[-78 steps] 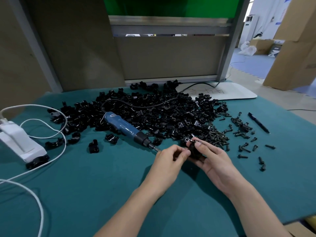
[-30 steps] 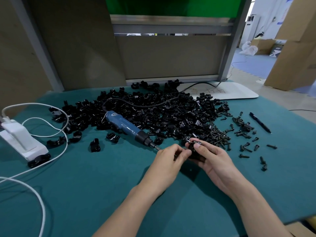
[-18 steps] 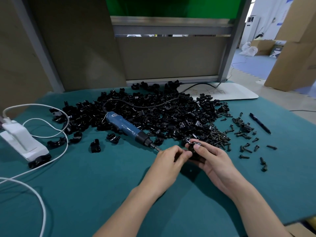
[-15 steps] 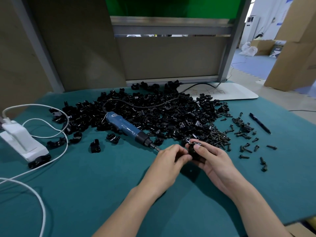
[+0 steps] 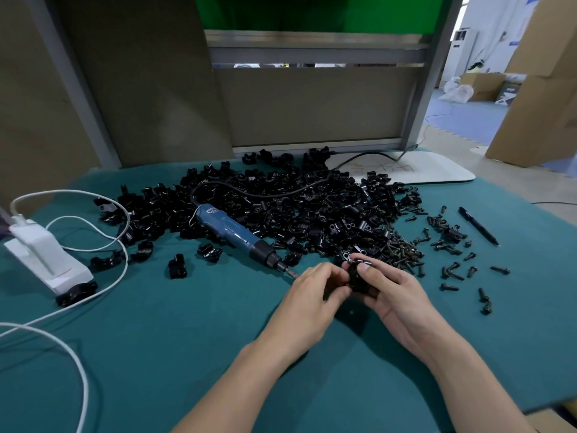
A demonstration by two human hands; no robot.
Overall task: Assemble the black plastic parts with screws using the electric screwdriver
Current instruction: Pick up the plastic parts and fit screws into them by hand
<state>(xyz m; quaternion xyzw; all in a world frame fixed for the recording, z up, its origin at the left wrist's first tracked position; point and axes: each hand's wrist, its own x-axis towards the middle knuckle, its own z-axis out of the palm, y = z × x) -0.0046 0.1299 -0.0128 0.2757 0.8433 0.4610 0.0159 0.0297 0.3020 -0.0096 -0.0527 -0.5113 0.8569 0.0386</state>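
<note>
Left hand [image 5: 313,296] and right hand [image 5: 395,292] curl their fingers [image 5: 370,270] round the black part [image 5: 356,276]; line its holes up before lifting the screwdriver [image 5: 235,234].

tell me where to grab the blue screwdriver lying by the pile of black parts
Probably the blue barrel of the electric screwdriver, mid-length, coming down from its near side. It lies flat with the bit toward the left hand and the cord leaving the far end; black parts crowd its far side, the near side is mostly bare.
</note>
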